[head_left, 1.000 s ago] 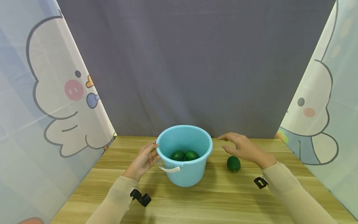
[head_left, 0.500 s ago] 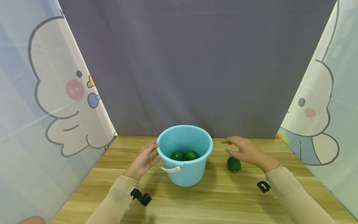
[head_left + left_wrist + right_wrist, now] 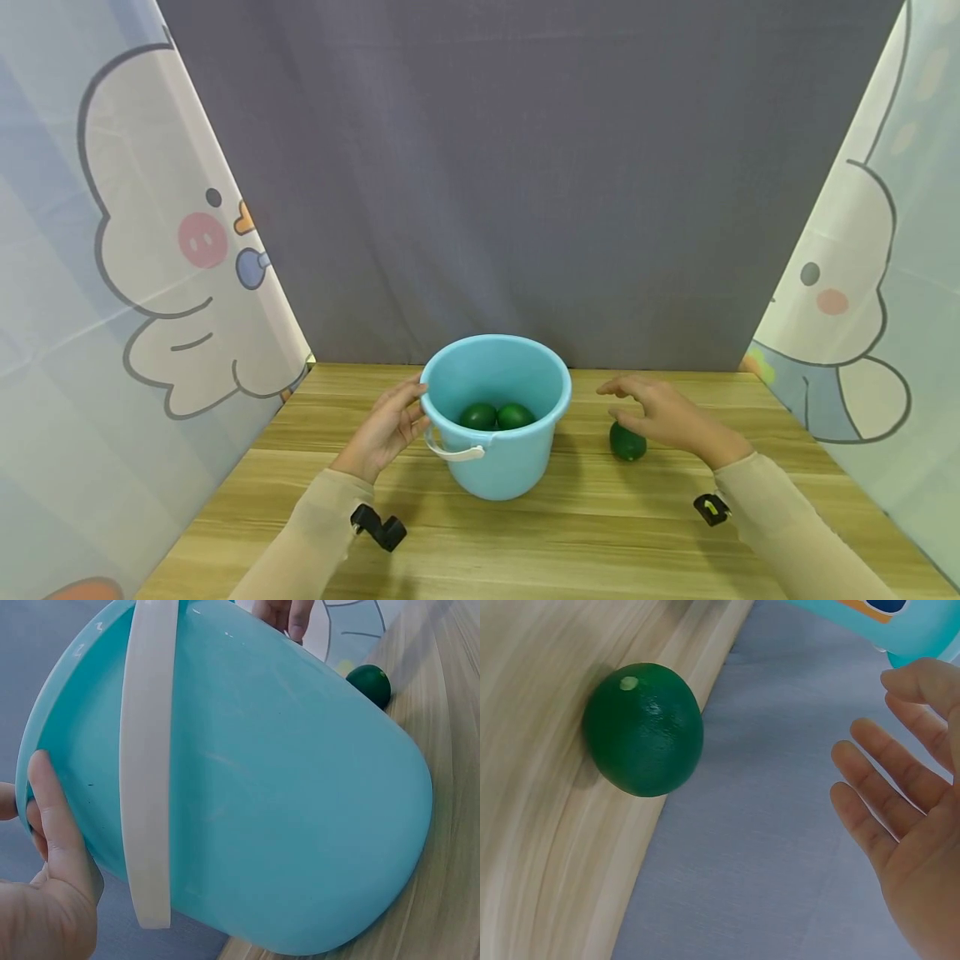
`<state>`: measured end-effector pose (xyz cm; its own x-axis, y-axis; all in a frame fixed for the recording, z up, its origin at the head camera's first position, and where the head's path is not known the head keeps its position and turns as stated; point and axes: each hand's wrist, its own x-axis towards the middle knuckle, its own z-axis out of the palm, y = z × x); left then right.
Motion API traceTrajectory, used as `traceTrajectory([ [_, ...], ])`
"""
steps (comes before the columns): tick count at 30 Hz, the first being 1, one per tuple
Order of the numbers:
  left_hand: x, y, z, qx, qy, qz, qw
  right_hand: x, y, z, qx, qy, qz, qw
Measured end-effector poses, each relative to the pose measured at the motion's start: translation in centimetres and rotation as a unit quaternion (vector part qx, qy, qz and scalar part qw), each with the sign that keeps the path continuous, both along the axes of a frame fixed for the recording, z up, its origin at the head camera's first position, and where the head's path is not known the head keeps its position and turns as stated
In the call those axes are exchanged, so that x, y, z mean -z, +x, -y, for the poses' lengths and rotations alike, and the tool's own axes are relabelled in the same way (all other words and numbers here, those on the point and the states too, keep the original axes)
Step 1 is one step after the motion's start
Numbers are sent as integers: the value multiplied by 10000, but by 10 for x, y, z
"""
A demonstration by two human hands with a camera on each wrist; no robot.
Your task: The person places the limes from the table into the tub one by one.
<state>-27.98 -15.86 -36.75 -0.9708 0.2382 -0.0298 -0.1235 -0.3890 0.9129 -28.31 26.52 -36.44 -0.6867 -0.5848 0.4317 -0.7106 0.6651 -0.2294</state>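
A light blue bucket (image 3: 498,467) stands upright on the table, its white handle (image 3: 459,455) hanging at the near left side. My left hand (image 3: 385,435) holds the bucket's left rim; in the left wrist view its thumb (image 3: 56,814) lies against the outer wall just under the lip. Inside the bucket are two dark green avocados (image 3: 477,416). A third avocado (image 3: 643,730), glossy with a pale stem spot, lies on the table to the right. My right hand (image 3: 671,418) hovers above it with fingers spread and nothing held, partly covering its top in the head view.
The wooden tabletop (image 3: 510,550) extends around the bucket. Behind it hangs a grey curtain (image 3: 487,183), with cartoon-printed curtains (image 3: 187,350) at both sides. Black wrist mounts (image 3: 378,527) sit on both sleeves.
My right hand has drifted slightly right and down, now overlapping the loose avocado's top edge. My left hand, the bucket and the avocados have stayed in place.
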Motion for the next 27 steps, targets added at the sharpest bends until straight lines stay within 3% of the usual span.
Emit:
traceTrajectory([
  [12, 0, -1, 0, 21, -75, 21, 10000, 16, -3, -4, -155, 47, -385, 9991],
  [27, 0, -1, -1, -41, -158, -9, 9999, 23, 1, -7, 425, 204, 332, 9983],
])
